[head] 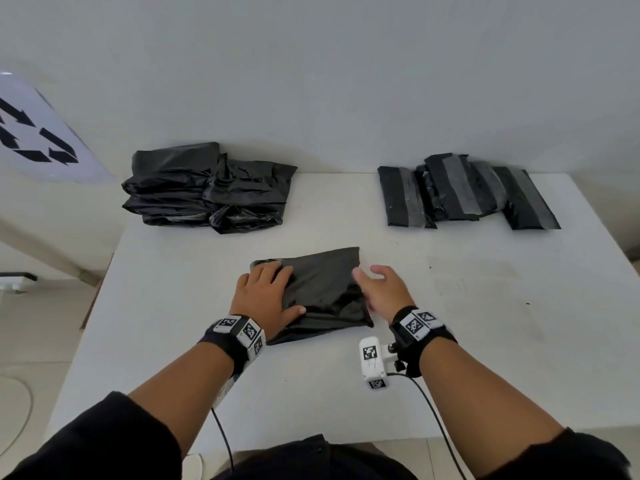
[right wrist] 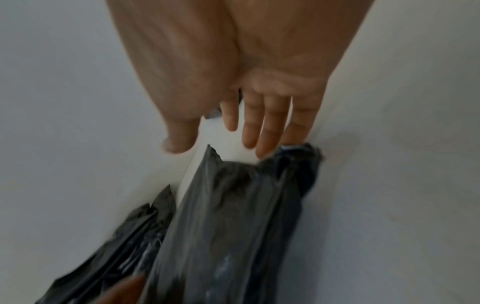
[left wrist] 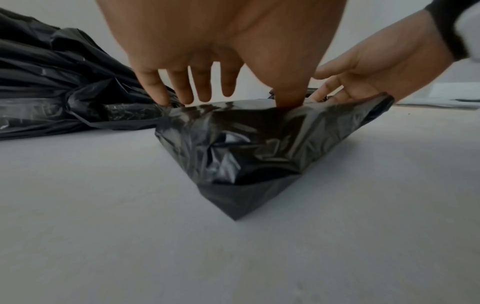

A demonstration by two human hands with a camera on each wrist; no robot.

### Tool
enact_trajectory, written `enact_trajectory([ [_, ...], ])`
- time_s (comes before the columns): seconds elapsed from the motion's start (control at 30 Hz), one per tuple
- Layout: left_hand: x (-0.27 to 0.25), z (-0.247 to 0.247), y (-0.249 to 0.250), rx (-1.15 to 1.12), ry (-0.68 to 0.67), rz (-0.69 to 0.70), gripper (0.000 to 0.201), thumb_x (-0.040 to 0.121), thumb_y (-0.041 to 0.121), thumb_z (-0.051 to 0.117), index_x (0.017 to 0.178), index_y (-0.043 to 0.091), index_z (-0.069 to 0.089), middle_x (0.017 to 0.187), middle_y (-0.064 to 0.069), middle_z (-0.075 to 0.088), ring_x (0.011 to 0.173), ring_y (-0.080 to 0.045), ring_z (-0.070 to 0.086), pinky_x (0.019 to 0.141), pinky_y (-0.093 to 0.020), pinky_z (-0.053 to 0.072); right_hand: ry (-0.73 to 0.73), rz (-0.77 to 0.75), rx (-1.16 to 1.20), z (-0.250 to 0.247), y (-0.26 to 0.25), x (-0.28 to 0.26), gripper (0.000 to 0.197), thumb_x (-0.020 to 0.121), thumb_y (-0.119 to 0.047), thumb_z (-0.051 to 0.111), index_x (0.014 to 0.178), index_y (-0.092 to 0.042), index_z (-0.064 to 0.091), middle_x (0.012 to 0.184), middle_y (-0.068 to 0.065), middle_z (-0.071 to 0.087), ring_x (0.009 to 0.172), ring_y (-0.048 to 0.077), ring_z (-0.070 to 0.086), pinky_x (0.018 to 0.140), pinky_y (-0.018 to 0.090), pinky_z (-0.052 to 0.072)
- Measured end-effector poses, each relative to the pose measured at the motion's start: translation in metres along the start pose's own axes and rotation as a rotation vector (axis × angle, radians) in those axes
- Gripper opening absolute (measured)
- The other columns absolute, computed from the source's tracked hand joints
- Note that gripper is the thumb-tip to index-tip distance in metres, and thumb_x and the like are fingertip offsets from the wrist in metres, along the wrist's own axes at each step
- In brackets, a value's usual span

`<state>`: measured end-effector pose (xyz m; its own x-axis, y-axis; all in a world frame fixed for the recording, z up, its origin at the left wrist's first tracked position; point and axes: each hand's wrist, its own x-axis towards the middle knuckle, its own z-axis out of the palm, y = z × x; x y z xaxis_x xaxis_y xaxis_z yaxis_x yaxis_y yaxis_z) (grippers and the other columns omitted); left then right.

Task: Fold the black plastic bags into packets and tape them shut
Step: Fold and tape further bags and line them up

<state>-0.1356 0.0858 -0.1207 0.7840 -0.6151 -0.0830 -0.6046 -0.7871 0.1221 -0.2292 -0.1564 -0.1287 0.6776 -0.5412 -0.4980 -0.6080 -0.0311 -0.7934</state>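
Bag (head: 322,289) lies half folded on the white table (head: 485,323), near the front edge, centre. Left hand (head: 265,296) flat on the bag's left part, fingers spread and straight, thumb out along the near side, pressing it down. In the left wrist view the fingertips (left wrist: 161,96) touch the far edge of the bag (left wrist: 246,148) and the thumb sits on top. Right hand (head: 381,289) at the bag's right edge, fingers loose and extended, thumb on the plastic; cannot tell if the fingers are tucked under the edge. Right wrist view is blurred: right hand (right wrist: 259,123) with straight fingers, tips just touching the bunched end of the bag (right wrist: 233,226), nothing gripped. Pile of unfolded bags (head: 207,188) at back left of the table. Taped packets (head: 464,190) in a row at back right, partly overlapping, grey tape strips across them. Both well apart from the bag in work
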Motion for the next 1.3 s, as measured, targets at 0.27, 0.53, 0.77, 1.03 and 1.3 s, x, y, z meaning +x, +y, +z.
enact_trajectory([
  [0.27,0.003,0.007,0.005,-0.024,-0.023,0.018,0.086,0.077,0.074,0.053,0.148,0.028,0.033,0.155,0.001,0.030,0.143,-0.024,0.025,0.115,-0.042,0.024,-0.148,-0.063,-0.034,0.004,0.032,-0.015,0.034,0.084,-0.019,0.076,0.116,-0.020,0.064,0.095,0.008,0.073,0.089,0.026,0.072,0.082,0.042,0.059],
  [0.53,-0.008,0.019,0.007,0.015,-0.172,0.123,0.101,0.077,0.080,0.044,0.155,0.031,0.003,0.164,0.001,-0.008,0.150,-0.023,-0.013,0.120,-0.051,-0.003,-0.353,-0.170,-0.097,-0.007,0.048,-0.041,0.044,0.080,-0.020,0.078,0.120,-0.027,0.063,0.101,-0.006,0.075,0.095,0.010,0.071,0.090,0.028,0.053],
  [0.77,-0.002,0.017,-0.005,-0.070,-0.260,0.174,0.105,0.076,0.071,0.060,0.155,0.034,-0.001,0.162,0.005,-0.015,0.148,-0.019,-0.020,0.119,-0.046,-0.011,-0.241,-0.259,-0.509,-0.018,0.051,-0.048,0.030,0.096,-0.029,0.057,0.077,-0.006,0.053,0.062,-0.004,0.048,0.058,0.012,0.041,0.059,0.028,0.035],
  [1.03,-0.003,0.015,-0.010,-0.076,-0.268,0.207,0.112,0.073,0.070,0.064,0.155,0.033,-0.002,0.162,0.004,-0.016,0.147,-0.019,-0.022,0.119,-0.045,-0.012,0.103,-0.121,-0.411,-0.031,0.059,-0.047,0.021,0.094,-0.024,0.048,0.081,-0.015,0.062,0.080,-0.003,0.066,0.080,0.023,0.061,0.068,0.029,0.047],
  [1.3,-0.004,0.014,0.012,-0.082,-0.263,0.234,0.104,0.073,0.081,0.047,0.155,0.031,0.007,0.163,0.003,-0.013,0.148,-0.021,-0.020,0.118,-0.045,-0.015,-0.037,-0.268,-0.135,0.002,0.043,-0.046,0.037,0.083,-0.048,0.072,0.115,-0.031,0.064,0.099,-0.014,0.071,0.091,0.006,0.066,0.083,0.025,0.052],
])
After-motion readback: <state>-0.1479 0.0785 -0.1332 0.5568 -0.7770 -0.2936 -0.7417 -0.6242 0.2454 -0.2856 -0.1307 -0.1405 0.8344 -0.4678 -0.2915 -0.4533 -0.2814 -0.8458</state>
